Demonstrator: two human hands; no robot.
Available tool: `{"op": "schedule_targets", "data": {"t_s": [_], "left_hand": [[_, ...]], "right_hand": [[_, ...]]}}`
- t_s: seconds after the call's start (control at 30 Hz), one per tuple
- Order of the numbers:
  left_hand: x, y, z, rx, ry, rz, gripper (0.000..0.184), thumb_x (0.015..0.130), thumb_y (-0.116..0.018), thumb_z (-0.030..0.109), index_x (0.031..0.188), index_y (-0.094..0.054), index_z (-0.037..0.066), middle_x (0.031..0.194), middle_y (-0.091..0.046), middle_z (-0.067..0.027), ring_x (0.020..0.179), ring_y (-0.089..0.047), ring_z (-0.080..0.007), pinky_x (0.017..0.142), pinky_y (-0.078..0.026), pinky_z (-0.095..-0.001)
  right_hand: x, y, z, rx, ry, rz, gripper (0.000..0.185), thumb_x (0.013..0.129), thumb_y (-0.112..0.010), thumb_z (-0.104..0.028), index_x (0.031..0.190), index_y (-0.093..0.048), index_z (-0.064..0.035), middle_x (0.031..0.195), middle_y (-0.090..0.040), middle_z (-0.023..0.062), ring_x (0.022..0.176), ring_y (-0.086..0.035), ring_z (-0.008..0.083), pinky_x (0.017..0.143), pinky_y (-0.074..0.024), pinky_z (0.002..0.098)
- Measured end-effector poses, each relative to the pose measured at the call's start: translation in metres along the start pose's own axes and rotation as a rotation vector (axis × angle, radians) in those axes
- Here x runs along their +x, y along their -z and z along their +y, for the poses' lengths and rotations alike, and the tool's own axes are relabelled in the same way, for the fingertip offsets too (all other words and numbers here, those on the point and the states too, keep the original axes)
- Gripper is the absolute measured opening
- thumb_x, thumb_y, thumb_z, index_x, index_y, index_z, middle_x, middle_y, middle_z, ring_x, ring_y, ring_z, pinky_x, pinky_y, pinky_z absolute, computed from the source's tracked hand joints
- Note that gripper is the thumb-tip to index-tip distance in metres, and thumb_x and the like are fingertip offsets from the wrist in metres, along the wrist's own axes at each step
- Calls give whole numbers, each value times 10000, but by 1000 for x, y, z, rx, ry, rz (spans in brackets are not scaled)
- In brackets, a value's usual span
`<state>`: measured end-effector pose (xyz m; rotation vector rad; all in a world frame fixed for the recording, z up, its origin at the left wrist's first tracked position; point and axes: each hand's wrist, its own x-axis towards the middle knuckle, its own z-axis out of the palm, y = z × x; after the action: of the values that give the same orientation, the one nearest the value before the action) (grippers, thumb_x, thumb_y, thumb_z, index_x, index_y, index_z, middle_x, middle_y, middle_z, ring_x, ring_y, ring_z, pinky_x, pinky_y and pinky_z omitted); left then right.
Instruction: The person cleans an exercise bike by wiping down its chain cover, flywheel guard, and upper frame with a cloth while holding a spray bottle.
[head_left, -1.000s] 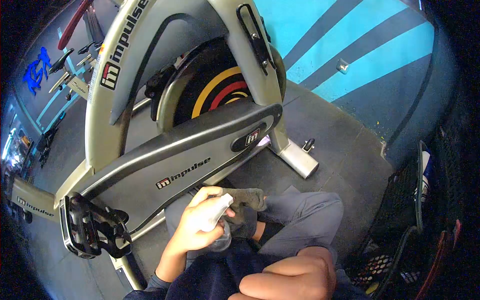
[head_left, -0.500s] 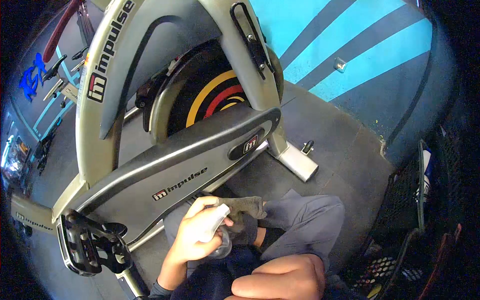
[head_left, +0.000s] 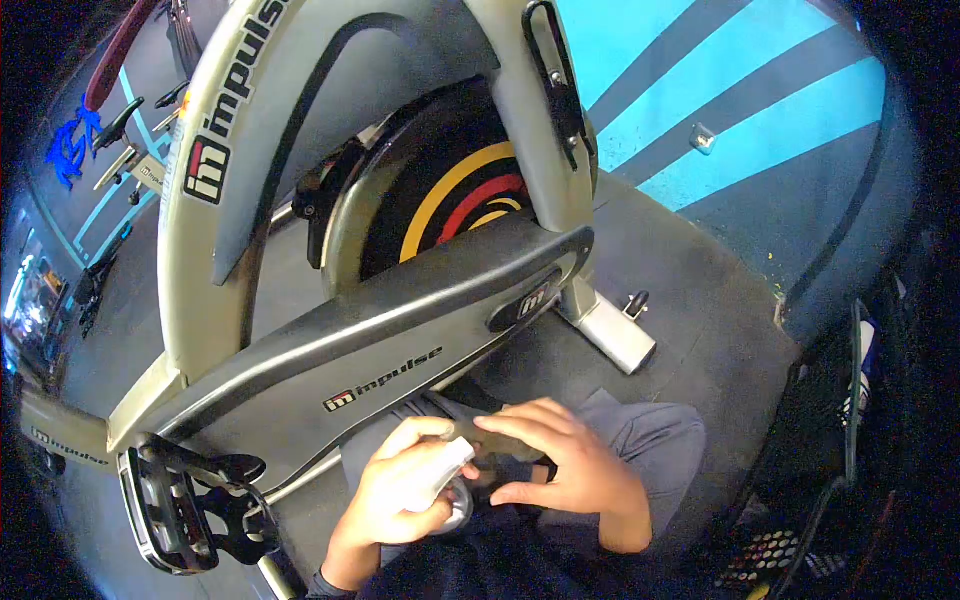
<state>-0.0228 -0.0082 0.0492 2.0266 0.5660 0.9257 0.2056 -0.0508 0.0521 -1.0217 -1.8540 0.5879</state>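
Observation:
My left hand (head_left: 390, 490) is wrapped round a spray bottle (head_left: 447, 466) with a white trigger head and a clear body, whose lower part is partly hidden. Beside the nozzle, a dark grey-green cloth (head_left: 492, 456) hangs near my left fingers; whether they also grip it is hidden. My right hand (head_left: 575, 470) comes in from the right, thumb and fingers apart around the cloth's near side. Just beyond my hands stands a grey exercise bike (head_left: 400, 345) with a long chain cover.
My bent legs in grey trousers (head_left: 665, 440) lie below the bike. A black pedal (head_left: 165, 510) juts out at the lower left. The bike's rear foot (head_left: 615, 335) rests on the dark floor (head_left: 690, 270). Black mesh baskets (head_left: 810, 430) stand at the right, near a blue-and-grey wall (head_left: 740, 100).
My right hand has risen from my lap to the cloth, its fingers spreading. My left hand still holds the spray bottle. The view has shifted slightly, so the bike appears further right.

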Motion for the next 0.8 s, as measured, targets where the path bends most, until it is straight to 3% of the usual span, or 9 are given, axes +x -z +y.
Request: {"op": "schedule_targets", "data": {"t_s": [0.07, 0.1, 0.13, 0.2, 0.23, 0.37, 0.4, 0.57, 0.8], "left_hand": [[-2, -5, 0, -171, 40, -53, 536, 621, -599, -32, 1156, -624, -20, 1079, -633, -169, 1075, -581, -298, 903, -492, -360], [5, -1, 0, -38, -71, -149, 501, 643, -617, -42, 1143, -626, -14, 1122, -600, -168, 1064, -599, -292, 901, -494, -361], [5, -8, 4, -47, 18, -80, 488, 651, -626, -50, 1138, -626, -13, 1127, -591, -163, 1048, -608, -277, 891, -500, -356], [8, -21, 14, -19, 151, 66, 470, 674, -645, -56, 1141, -620, -10, 1124, -576, -153, 1016, -623, -253, 866, -510, -343], [9, -24, 18, 17, 199, 142, 465, 688, -653, -54, 1149, -614, -7, 1115, -571, -148, 999, -629, -243, 850, -516, -335], [20, -19, 32, 267, 119, 137, 490, 742, -668, -19, 1222, -565, -4, 1078, -564, -140, 927, -631, -230, 791, -522, -327], [24, -23, 33, 218, 164, 228, 436, 696, -708, 21, 1117, -598, -4, 922, -622, -114, 912, -600, -289, 821, -483, -359], [28, -23, 23, 250, 138, 316, 438, 696, -679, 4, 1125, -589, -2, 959, -623, -130, 903, -594, -296, 819, -483, -361], [18, -36, -10, 322, 75, 469, 631, 660, -591, -17, 1286, -513, -20, 957, -603, -146, 899, -595, -306, 838, -483, -365]], "right_hand": [[-14, -12, 22, -41, -13, 34, 477, 760, -773, -352, 1113, -628, -65, 975, -629, 102, 972, -566, 307, 855, -461, 392], [-22, -16, 30, -82, -23, 68, 430, 778, -771, -331, 1080, -634, -58, 933, -629, 107, 910, -579, 302, 813, -472, 370], [-31, -17, 35, -84, -25, 71, 430, 778, -771, -331, 1080, -634, -58, 933, -629, 107, 910, -579, 302, 813, -472, 370], [-51, -13, 44, 109, -351, -59, 332, 814, -757, -271, 1016, -630, -40, 824, -604, 120, 762, -580, 231, 722, -474, 323], [-61, -14, 52, 113, -366, 33, 266, 842, -738, -218, 974, -617, -22, 769, -601, 93, 694, -547, 150, 667, -473, 300], [-88, -7, 76, 373, -569, 397, 294, 859, -707, -112, 1089, -571, 11, 997, -646, 50, 907, -579, 110, 793, -476, 261], [-92, -3, 78, 469, -629, 480, 367, 853, -694, -64, 1170, -525, 13, 1075, -629, 68, 991, -580, 131, 853, -466, 263], [-100, 19, 75, 542, -670, 738, 295, 844, -626, -33, 1125, -536, -31, 1019, -632, 52, 919, -601, 145, 835, -475, 290], [-103, 23, 78, 583, -652, 772, 285, 867, -626, -59, 1135, -530, -36, 991, -646, 65, 864, -623, 144, 796, -498, 287]]}}
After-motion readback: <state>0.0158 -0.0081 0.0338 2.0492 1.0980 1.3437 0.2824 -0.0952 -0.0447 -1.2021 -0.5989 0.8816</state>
